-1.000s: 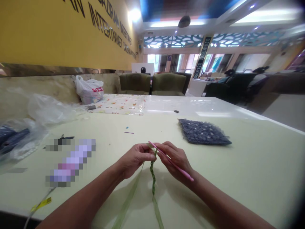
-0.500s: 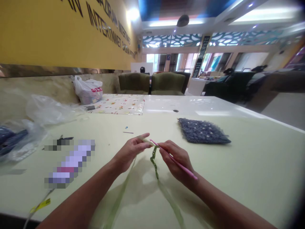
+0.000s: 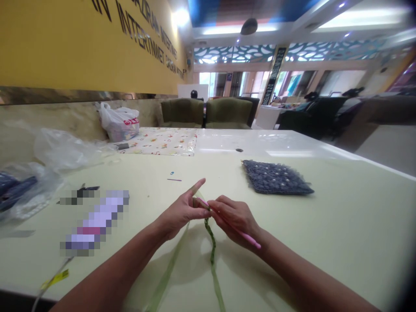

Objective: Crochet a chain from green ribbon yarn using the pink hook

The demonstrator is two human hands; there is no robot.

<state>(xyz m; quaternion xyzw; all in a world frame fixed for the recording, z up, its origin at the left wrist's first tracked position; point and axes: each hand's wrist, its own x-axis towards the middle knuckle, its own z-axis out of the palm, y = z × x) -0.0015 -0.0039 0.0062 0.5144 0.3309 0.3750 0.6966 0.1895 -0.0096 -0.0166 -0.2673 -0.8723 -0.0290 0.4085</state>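
My right hand (image 3: 235,219) is closed around a pink crochet hook (image 3: 250,239), whose tip points up and left toward my other hand. My left hand (image 3: 182,212) pinches the top of a green crocheted chain (image 3: 212,245) between thumb and a finger, with its index finger stretched upward. Sheer green ribbon yarn (image 3: 170,271) runs from this hand down to the table's near edge. A ribbon tail trails below the chain toward me. The hook's tip is near the pinch, partly hidden by fingers.
A dark blue beaded crocheted piece (image 3: 276,177) lies to the right. A small needle (image 3: 174,180) lies ahead. On the left are a blurred purple object (image 3: 97,223) with a cord, clear plastic bags (image 3: 65,149) and a white carrier bag (image 3: 118,121).
Both hands have come closer together and slightly lower. My left index finger has risen, and the chain hangs lower and straighter. The hook has shifted left and down.
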